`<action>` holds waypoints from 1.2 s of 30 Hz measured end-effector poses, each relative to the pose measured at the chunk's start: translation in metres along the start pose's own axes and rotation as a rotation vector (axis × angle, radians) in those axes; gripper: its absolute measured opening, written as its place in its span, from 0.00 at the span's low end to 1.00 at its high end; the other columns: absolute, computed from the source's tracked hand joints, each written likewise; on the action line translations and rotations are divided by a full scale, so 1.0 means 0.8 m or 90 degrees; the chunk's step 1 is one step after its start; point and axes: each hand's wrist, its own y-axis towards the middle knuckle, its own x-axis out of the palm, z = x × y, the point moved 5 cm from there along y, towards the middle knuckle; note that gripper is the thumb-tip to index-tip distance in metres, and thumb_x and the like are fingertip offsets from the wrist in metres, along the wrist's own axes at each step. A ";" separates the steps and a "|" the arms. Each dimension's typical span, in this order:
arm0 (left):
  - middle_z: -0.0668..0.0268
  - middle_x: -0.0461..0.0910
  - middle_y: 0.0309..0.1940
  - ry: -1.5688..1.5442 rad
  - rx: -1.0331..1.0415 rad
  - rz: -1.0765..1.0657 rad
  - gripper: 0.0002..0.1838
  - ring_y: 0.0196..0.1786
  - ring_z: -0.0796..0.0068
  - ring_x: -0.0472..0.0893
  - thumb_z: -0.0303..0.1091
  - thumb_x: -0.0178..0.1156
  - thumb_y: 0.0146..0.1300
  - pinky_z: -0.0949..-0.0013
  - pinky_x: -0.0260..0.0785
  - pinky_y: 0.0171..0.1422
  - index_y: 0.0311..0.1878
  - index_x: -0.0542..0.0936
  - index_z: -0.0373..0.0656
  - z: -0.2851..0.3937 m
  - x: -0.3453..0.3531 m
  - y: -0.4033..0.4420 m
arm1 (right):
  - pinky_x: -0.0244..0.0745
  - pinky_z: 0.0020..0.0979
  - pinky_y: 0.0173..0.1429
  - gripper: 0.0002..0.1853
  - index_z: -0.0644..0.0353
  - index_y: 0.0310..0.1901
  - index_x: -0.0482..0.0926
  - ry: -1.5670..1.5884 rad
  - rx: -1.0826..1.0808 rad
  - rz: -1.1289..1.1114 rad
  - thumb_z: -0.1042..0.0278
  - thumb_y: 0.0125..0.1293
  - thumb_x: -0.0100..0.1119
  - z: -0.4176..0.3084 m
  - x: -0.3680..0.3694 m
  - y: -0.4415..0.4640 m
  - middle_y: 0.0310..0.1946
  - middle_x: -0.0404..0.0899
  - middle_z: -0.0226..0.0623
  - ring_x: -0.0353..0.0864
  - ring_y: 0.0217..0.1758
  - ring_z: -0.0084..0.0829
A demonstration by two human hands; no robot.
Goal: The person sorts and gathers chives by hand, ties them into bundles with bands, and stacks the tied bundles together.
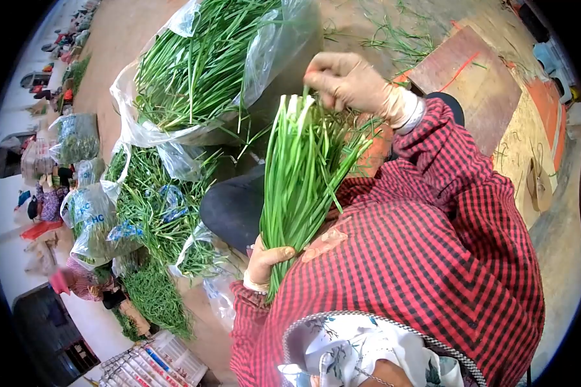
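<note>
My left hand point(269, 263), in a thin pale glove, is wrapped round the lower, leafy part of a bunch of garlic chives point(297, 174). The bunch stands nearly upright before my chest, its pale, evenly cut stem ends at the top. Beside those ends, my gloved right hand point(354, 84) is closed in a pinch. A thin green chive stalk shows just under its fingertips; how far it runs into the fingers is hidden. Some leaves fan out from the bunch on the right.
A large clear plastic bag point(126, 106) full of chives stands ahead. More loose chives point(164, 213) lie at the left, near filled bags point(90, 216). A brown board point(474, 68) lies at the right. Another person point(84, 277) sits at the far left, beside a green heap point(152, 293).
</note>
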 end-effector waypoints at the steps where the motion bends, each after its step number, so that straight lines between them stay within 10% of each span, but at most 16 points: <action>1: 0.54 0.81 0.44 0.013 0.015 0.034 0.32 0.41 0.64 0.82 0.23 0.59 0.47 0.65 0.75 0.49 0.61 0.69 0.33 0.004 0.011 -0.003 | 0.70 0.18 0.23 0.10 0.60 0.43 0.79 -0.013 0.013 0.049 0.62 0.70 0.58 0.004 -0.017 0.002 0.21 0.76 0.26 0.74 0.21 0.13; 6: 0.53 0.79 0.42 -0.115 0.002 -0.045 0.31 0.39 0.64 0.78 0.29 0.59 0.49 0.64 0.75 0.44 0.59 0.69 0.32 -0.009 -0.001 0.008 | 0.69 0.20 0.31 0.13 0.60 0.45 0.79 -0.123 -0.137 0.122 0.60 0.67 0.61 0.027 -0.046 -0.005 0.25 0.76 0.23 0.72 0.28 0.13; 8: 0.54 0.81 0.35 -0.153 0.011 -0.061 0.28 0.22 0.75 0.75 0.32 0.62 0.51 0.77 0.67 0.26 0.57 0.71 0.33 -0.017 -0.009 0.018 | 0.70 0.22 0.35 0.22 0.57 0.57 0.76 -0.168 -0.016 -0.003 0.58 0.64 0.66 0.005 -0.002 -0.027 0.25 0.75 0.22 0.72 0.29 0.16; 12: 0.56 0.81 0.36 -0.146 0.007 -0.009 0.27 0.27 0.74 0.77 0.30 0.63 0.50 0.76 0.69 0.31 0.55 0.73 0.33 -0.006 0.020 0.016 | 0.76 0.41 0.38 0.38 0.60 0.61 0.70 -0.466 -0.134 -0.089 0.39 0.57 0.63 -0.017 0.055 -0.035 0.25 0.81 0.41 0.83 0.32 0.45; 14: 0.57 0.81 0.37 -0.114 0.010 -0.020 0.28 0.34 0.71 0.80 0.28 0.62 0.49 0.72 0.73 0.40 0.57 0.72 0.34 -0.004 0.022 0.015 | 0.77 0.45 0.39 0.35 0.62 0.62 0.68 -0.531 -0.098 -0.114 0.45 0.59 0.60 -0.004 0.069 -0.022 0.27 0.82 0.44 0.83 0.34 0.49; 20: 0.60 0.83 0.44 0.031 0.050 0.051 0.26 0.43 0.69 0.82 0.23 0.61 0.51 0.67 0.74 0.53 0.58 0.74 0.35 -0.009 0.010 0.010 | 0.78 0.44 0.40 0.27 0.62 0.56 0.74 -0.449 -0.082 -0.093 0.52 0.61 0.57 0.020 0.061 -0.009 0.28 0.82 0.45 0.83 0.34 0.47; 22: 0.61 0.82 0.46 0.021 0.047 0.041 0.25 0.45 0.72 0.81 0.22 0.60 0.52 0.69 0.72 0.54 0.57 0.75 0.35 -0.009 0.009 0.010 | 0.78 0.43 0.42 0.23 0.61 0.54 0.76 -0.085 0.172 -0.197 0.54 0.62 0.56 0.026 0.068 -0.021 0.29 0.82 0.45 0.83 0.36 0.46; 24: 0.62 0.82 0.48 0.077 0.037 0.030 0.26 0.47 0.72 0.81 0.23 0.62 0.52 0.68 0.71 0.56 0.58 0.74 0.35 -0.010 0.003 0.013 | 0.78 0.44 0.44 0.21 0.61 0.53 0.77 -0.142 0.157 -0.186 0.58 0.62 0.54 0.045 0.068 -0.016 0.30 0.82 0.45 0.83 0.36 0.47; 26: 0.62 0.81 0.48 0.076 0.025 0.018 0.28 0.48 0.72 0.81 0.23 0.63 0.51 0.68 0.71 0.57 0.59 0.74 0.35 -0.014 0.001 0.018 | 0.77 0.47 0.43 0.17 0.61 0.47 0.79 -0.566 -0.141 -0.063 0.60 0.60 0.53 0.047 0.063 -0.010 0.29 0.81 0.48 0.82 0.35 0.50; 32: 0.59 0.80 0.53 0.044 -0.022 -0.002 0.32 0.53 0.68 0.80 0.22 0.62 0.50 0.65 0.69 0.61 0.63 0.70 0.34 -0.012 0.006 0.012 | 0.76 0.46 0.39 0.10 0.58 0.38 0.78 -0.558 -0.204 0.065 0.63 0.61 0.53 0.049 0.020 -0.011 0.27 0.80 0.48 0.80 0.32 0.52; 34: 0.60 0.80 0.53 0.002 -0.044 -0.002 0.33 0.53 0.69 0.80 0.22 0.64 0.49 0.66 0.69 0.61 0.63 0.70 0.34 -0.013 0.004 0.006 | 0.75 0.36 0.34 0.11 0.57 0.45 0.78 -0.448 -0.194 0.166 0.61 0.67 0.54 0.053 -0.031 -0.001 0.22 0.79 0.38 0.81 0.25 0.35; 36: 0.53 0.78 0.54 -0.035 -0.031 -0.001 0.36 0.54 0.61 0.79 0.21 0.57 0.47 0.61 0.69 0.63 0.65 0.67 0.33 -0.016 0.002 0.000 | 0.75 0.34 0.34 0.15 0.59 0.47 0.79 -0.438 0.092 0.116 0.56 0.69 0.54 0.074 -0.082 0.013 0.22 0.80 0.33 0.79 0.24 0.25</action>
